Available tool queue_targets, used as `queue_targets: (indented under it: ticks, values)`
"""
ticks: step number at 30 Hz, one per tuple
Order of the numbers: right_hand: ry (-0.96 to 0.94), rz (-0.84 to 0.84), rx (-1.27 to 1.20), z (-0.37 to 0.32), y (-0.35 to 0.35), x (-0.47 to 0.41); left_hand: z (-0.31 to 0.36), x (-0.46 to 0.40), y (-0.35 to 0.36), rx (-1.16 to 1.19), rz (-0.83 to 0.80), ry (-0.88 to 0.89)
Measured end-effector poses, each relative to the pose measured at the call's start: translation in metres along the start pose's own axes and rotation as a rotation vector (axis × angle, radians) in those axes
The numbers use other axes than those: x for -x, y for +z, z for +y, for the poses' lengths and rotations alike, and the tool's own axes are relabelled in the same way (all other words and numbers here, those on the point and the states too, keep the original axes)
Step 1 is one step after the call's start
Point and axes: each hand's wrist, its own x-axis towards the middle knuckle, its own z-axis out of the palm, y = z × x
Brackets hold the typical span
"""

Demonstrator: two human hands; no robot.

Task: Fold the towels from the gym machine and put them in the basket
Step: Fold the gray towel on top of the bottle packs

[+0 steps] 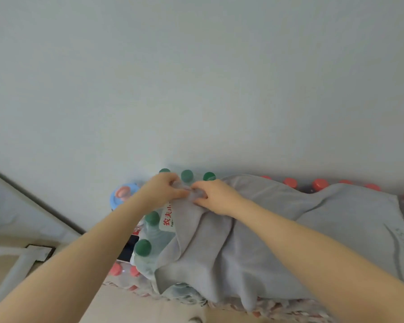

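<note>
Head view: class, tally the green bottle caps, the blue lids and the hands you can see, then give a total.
Green bottle caps: 5
Blue lid: 1
Hands: 2, left hand and right hand, both pinching the grey towel
Total: 8

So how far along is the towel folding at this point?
Early. No finished fold shows: the grey towel lies spread and rumpled over packs of bottles. In hand: the left hand and right hand pinch its far corner together, apparently starting a fold. Left: folding it and putting it in the basket, which isn't in view.
</note>
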Motion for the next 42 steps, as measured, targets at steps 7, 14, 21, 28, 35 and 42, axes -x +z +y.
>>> queue_targets:
  ticks: [7,14,21,28,35,42]
  values:
    - [0.118,0.418,-0.200,-0.021,-0.017,-0.030,0.008,-0.024,-0.044,0.438,0.314,0.105]
    - [0.154,0.281,-0.196,-0.039,0.018,-0.021,-0.037,-0.027,-0.017,0.093,0.552,0.152]
    - [0.042,0.094,0.305,-0.043,0.074,0.034,-0.052,0.031,0.054,-0.313,0.161,0.435]
    - [0.228,0.042,0.385,-0.018,0.065,0.069,-0.075,0.048,0.045,-0.554,0.110,0.223]
    - [0.210,0.266,0.355,-0.031,0.065,0.113,-0.091,0.096,0.052,0.222,0.371,-0.074]
    - [-0.038,0.266,0.245,-0.066,0.102,0.118,-0.109,0.140,0.080,0.703,0.256,-0.377]
